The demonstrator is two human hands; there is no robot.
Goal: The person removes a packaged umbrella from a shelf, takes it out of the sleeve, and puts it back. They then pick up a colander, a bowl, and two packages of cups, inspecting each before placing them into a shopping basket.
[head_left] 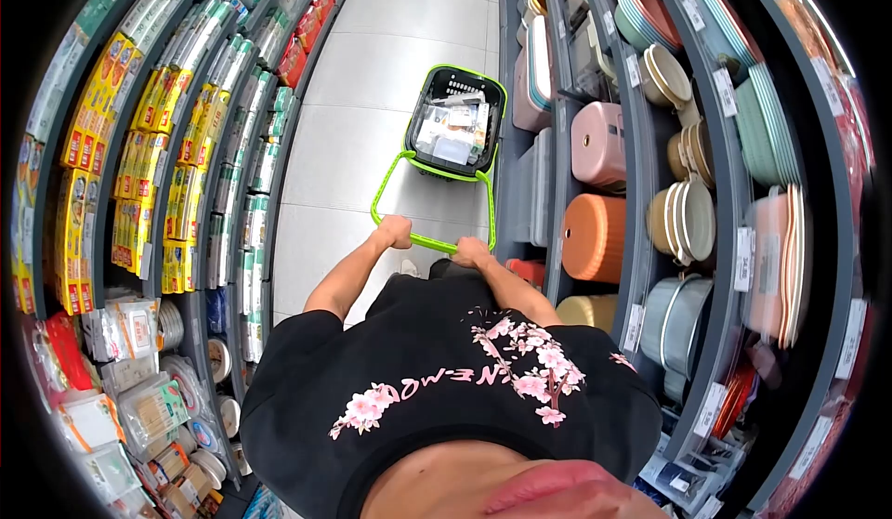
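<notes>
Fingers on both sides are curled tight round the green handle (437, 242) of a wheeled shopping basket (456, 119), and from my remote seat I see no gap in either grip. My left hand (394, 232) wraps the bar near its left bend; my right hand (470, 253) clamps it just beside, toward the right bend, knuckles up. Both forearms reach forward from a black T-shirt (437, 370).

That basket stands on the pale tiled floor (372, 101) ahead of me, in the aisle between two shelf runs, close against the right-hand shelving. It is black inside with a bright green rim, and it carries white and grey packets (452, 124) whose print is too small for me to read.

Writing I can partly read sits on the shirt: pale pink letters beside printed cherry blossom (525, 361), upside down from this view, something like "NE-MO", the rest unclear. Price tags (743, 259) line the right shelf edges, illegible. On the left hang yellow boxes (88, 110) with red marks, brand unreadable. The right shelves hold a pink container (599, 143), an orange ribbed container (595, 237) and stacked bowls (683, 222).
</notes>
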